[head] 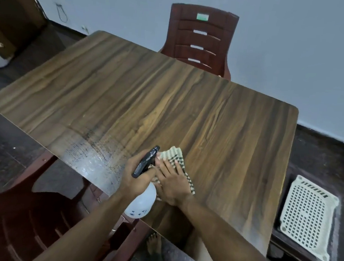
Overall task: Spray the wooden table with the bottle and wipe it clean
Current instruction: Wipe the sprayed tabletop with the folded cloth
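Note:
The wooden table (209, 112) fills the middle of the view, with a wet, speckled sprayed patch (92, 157) near its front left edge. My left hand (135, 178) grips a spray bottle (142, 203) with a white round body and a black trigger head that points away from me over the table. Right beside it, my right hand (171, 181) lies flat with straight fingers on a checked green-and-white cloth (175, 155), pressing it on the tabletop. The cloth is partly hidden under the hand.
A dark red plastic chair (201, 40) stands behind the table's far edge. Another red chair (28, 222) is at the front left. A white perforated tray (307, 217) rests on a dark stool at the right. My bare foot (153, 245) shows below the table edge.

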